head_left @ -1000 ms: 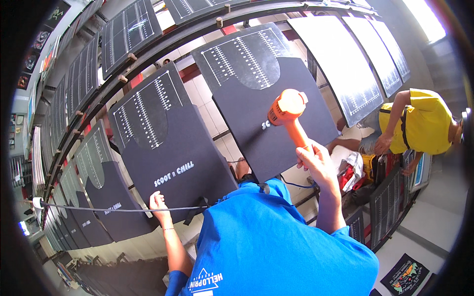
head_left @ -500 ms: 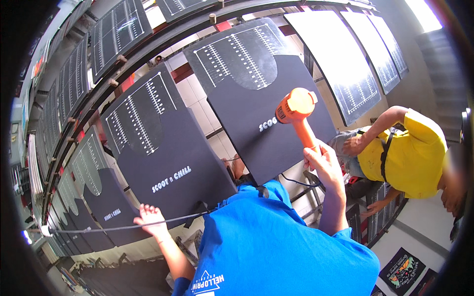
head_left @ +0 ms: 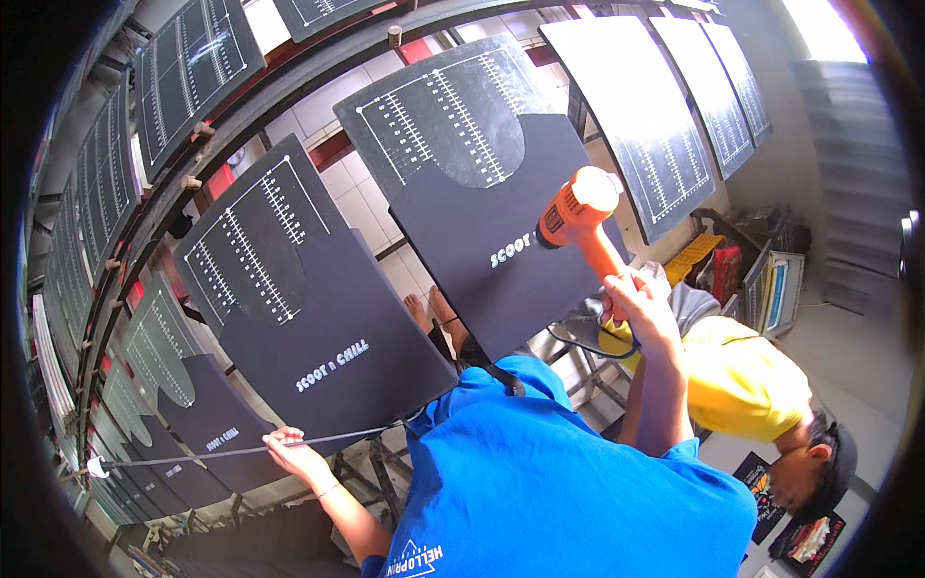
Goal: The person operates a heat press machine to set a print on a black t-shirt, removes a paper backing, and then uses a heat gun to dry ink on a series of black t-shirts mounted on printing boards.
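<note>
Up high, right hand (head_left: 644, 310) grips orange heat gun (head_left: 578, 214).

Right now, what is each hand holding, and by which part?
The right hand grips an orange heat gun by its handle, nozzle toward a black garment. The left hand holds a thin dark cord partway along.

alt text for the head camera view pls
A person in a blue shirt aims an orange heat gun, held in the right hand, at a black printed garment on a pallet. The left hand grips a thin rod.
</note>
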Demonstrator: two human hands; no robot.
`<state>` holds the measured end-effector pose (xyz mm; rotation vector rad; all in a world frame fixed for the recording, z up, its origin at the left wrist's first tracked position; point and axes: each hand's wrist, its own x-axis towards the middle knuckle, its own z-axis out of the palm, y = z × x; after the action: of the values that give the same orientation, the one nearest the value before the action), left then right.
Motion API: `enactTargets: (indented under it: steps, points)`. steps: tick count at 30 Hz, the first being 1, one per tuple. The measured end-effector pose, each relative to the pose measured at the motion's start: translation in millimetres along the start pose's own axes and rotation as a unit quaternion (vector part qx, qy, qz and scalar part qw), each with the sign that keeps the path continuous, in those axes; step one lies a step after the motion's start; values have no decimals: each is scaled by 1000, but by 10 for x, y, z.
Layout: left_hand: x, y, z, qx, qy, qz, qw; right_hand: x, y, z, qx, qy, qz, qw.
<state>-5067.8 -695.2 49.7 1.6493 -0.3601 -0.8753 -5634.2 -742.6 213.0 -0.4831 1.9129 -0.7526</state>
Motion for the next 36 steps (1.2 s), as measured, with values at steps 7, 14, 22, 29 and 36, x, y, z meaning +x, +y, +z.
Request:
enactTargets:
  steps: [7, 14, 22, 29, 36]
  points:
    - [88, -209, -89, 69, 29, -57, 996, -14, -293, -42, -14, -28, -14, 999]
    - [100, -515, -179, 108, 52, -103, 987, -33, -465, 47, -24, -11, 14, 1000]
    - [175, -603, -164, 192, 64, -127, 971, -44, -667, 131, 1, 14, 46, 999]
    - [189, -657, -76, 193, 81, -129, 969, 79, -669, 284, 7, 71, 49, 996]
    - [230, -689, -40, 211, 102, -118, 965, 218, -244, 338, 28, 101, 36, 994]
